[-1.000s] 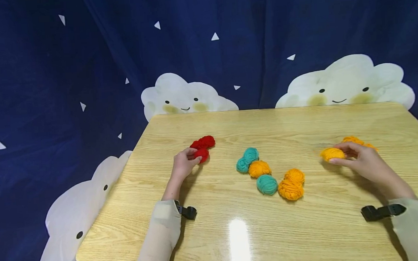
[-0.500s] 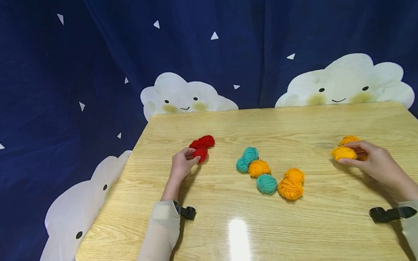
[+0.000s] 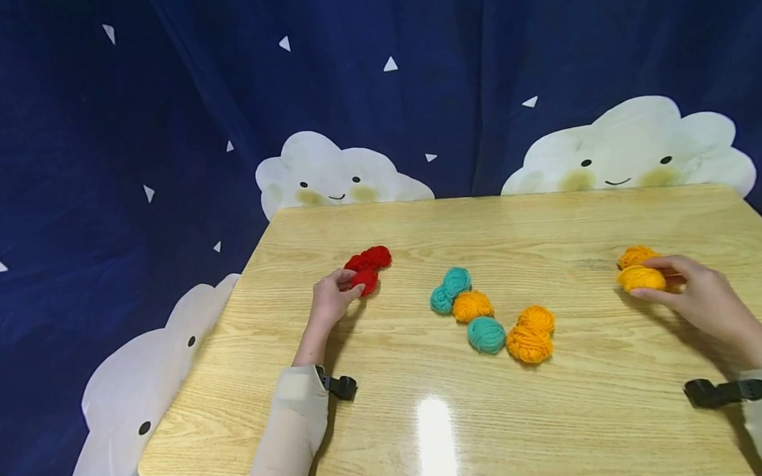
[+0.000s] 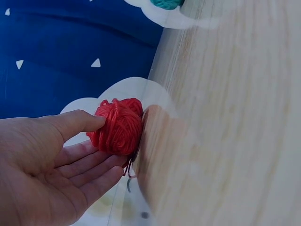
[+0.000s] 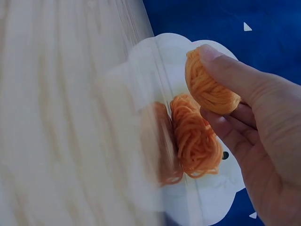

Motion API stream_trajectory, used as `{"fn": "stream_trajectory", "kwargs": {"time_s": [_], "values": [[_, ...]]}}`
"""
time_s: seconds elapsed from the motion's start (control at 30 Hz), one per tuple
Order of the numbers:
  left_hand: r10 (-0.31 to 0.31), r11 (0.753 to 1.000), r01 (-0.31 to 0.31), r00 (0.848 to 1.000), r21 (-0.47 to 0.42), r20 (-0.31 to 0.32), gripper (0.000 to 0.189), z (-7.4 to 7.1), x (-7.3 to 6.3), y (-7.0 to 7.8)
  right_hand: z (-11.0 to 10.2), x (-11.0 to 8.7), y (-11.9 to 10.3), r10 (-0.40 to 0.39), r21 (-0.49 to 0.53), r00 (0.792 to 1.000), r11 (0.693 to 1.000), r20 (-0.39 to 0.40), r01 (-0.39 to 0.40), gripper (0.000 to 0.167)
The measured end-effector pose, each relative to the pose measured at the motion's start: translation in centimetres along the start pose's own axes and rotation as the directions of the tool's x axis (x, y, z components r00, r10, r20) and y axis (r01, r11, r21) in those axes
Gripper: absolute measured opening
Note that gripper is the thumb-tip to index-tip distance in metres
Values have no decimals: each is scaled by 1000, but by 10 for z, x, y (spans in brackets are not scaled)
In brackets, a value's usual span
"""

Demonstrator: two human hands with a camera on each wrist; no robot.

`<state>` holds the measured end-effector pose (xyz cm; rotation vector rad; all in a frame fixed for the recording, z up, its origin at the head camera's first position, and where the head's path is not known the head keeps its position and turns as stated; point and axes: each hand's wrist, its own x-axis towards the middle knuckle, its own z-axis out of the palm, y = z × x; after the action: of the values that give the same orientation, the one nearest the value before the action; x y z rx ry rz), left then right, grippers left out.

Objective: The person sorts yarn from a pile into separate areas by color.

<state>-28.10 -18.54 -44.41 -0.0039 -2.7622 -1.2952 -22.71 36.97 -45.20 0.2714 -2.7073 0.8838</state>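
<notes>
At the left of the table, my left hand (image 3: 334, 297) holds a red yarn ball (image 3: 364, 283) between thumb and fingers. More red yarn (image 3: 376, 257) lies right behind it. In the left wrist view the thumb presses the near side of the red ball (image 4: 120, 127), with the other fingers beneath. On the right, my right hand (image 3: 704, 296) pinches a yellow-orange yarn ball (image 3: 641, 279). The right wrist view shows this ball (image 5: 209, 84) raised off the tabletop, close to an orange yarn bundle (image 5: 196, 141) that rests on the table.
Mid-table lie two teal yarn balls (image 3: 451, 290) side by side, an orange ball (image 3: 473, 306), a larger teal ball (image 3: 486, 334) and a pair of orange balls (image 3: 530, 336). A dark blue curtain (image 3: 449, 78) with white clouds hangs beyond the table's (image 3: 419, 220) far edge.
My right hand has moved to the right with the yellow-orange yarn ball, bringing it in front of the orange yarn on the table. My left hand stays nearly still on the red ball.
</notes>
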Motion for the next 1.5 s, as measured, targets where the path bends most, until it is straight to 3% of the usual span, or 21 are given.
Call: {"fn": "stream_trajectory", "kwargs": {"time_s": [0.47, 0.77, 1.27, 1.5], "values": [[-3, 1000, 3, 1000, -16, 9, 36, -2, 0, -1, 0, -2, 8, 6, -64, 999, 998, -49, -9, 54], [-6, 1000, 6, 1000, -17, 9, 36, -3, 0, -2, -3, -3, 11, -71, -87, 996, 994, -60, 66, 36], [-18, 1000, 17, 1000, -14, -10, 34, -3, -3, -1, 2, -4, 12, 39, -94, 999, 995, -14, -40, 41], [23, 999, -24, 999, -37, -40, 34, -3, -5, 5, 2, -3, 13, 45, -108, 999, 993, -7, -46, 41]]}}
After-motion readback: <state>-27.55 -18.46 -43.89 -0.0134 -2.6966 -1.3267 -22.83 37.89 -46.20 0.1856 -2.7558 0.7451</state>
